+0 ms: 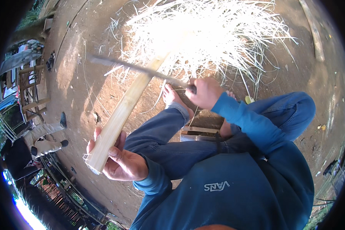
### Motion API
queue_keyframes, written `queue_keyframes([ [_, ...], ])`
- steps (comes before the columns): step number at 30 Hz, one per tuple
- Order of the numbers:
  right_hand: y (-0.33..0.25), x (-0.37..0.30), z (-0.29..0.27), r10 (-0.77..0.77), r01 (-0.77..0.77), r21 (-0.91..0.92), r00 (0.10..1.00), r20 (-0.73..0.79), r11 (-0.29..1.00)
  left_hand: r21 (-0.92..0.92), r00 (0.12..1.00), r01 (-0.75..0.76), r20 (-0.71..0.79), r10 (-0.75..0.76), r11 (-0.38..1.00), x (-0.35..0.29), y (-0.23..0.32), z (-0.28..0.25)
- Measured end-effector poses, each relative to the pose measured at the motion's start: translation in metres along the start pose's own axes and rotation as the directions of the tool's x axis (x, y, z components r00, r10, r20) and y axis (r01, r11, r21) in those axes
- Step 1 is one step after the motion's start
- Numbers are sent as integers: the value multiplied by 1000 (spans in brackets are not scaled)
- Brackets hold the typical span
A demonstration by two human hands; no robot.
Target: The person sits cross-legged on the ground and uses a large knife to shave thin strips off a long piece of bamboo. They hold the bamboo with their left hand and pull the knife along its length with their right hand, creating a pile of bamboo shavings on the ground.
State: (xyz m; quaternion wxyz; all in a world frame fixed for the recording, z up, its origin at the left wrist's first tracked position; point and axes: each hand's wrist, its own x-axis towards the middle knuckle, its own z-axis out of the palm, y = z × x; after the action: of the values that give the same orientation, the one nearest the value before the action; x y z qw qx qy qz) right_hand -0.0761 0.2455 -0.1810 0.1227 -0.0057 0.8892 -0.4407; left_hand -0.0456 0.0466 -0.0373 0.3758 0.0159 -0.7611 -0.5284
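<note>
A pale length of split bamboo (124,104) slants away from me, its far end washed out by glare over the pile of shavings. My left hand (125,164) is closed around its near end, thumb on one side and fingers on the other. In my right hand (207,94) is the dark handle of a long knife (142,69). Its blade, blurred toward the tip, points left and lies across the upper part of the bamboo. Beyond both hands spreads a large heap of thin, pale shavings (253,42), very bright in the middle.
My bare foot (172,96) rests on the brown dirt before a low piece of wood (201,130). At far left are another person's legs (46,136) and a wooden frame (30,103). A pole (313,32) lies at upper right.
</note>
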Motion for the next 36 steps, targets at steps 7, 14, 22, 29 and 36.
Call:
queue_keyframes([
  [7, 42, 36, 15, 160, -160, 13, 985, -64, 987, 13, 999, 30, -22, -30, 999, 6, -1, 3],
  [14, 42, 36, 19, 211, -212, 25, 977, 18, 977, -9, 1000, 15, 9, -15, 1000, 6, 0, -4],
  [22, 64, 46, 19, 284, -282, -42, 956, 67, 958, 11, 1000, 9, -20, -9, 1000, 5, -1, 6],
  [29, 192, 126, 36, 516, -492, -292, 856, 8, 820, 69, 997, 48, -67, -43, 996, 3, -4, -7],
  [36, 395, 69, 99, 492, -468, -155, 844, 214, 870, -19, 994, -18, 111, 20, 1000, 22, 11, 10],
])
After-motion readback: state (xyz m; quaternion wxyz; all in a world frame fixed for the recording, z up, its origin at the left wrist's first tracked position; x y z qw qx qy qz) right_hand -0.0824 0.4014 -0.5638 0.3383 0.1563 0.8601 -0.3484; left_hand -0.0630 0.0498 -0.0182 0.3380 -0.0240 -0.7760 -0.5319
